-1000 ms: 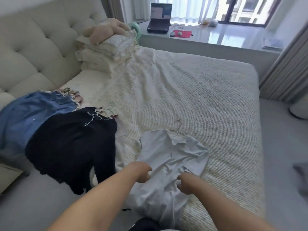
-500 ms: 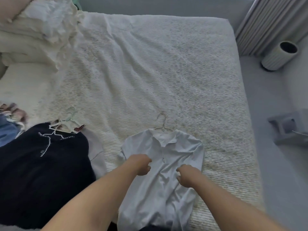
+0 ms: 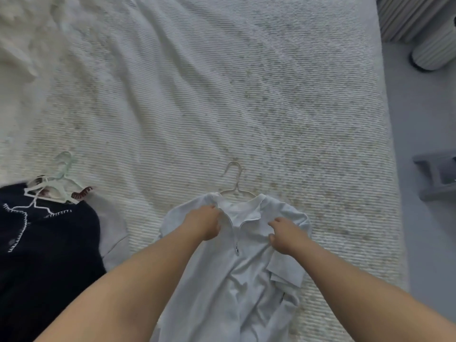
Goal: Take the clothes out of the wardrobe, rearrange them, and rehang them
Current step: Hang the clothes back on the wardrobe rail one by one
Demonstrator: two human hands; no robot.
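two hands placed on white zip-neck top [image 3: 237,280], spread flat on bedspread [image 3: 222,95]. left hand [image 3: 204,223] curled, collar fabric gripped left of zip. right hand [image 3: 283,235] curled, fabric pinched at right shoulder. wire hanger [image 3: 234,178] seen inside neck, hook lying just beyond both hands. dark garment with white stitching [image 3: 44,255] laid well left of left hand, pale hangers [image 3: 59,183] at its neck. ribbed cylinder [image 3: 434,50] on floor far beyond right hand.

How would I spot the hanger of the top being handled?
On the cream ribbed bedspread, find the pale zip-neck top under both hands. The thin wire hanger pokes from its collar, lying alone, unlike the pale plastic hangers bunched above the black garment.
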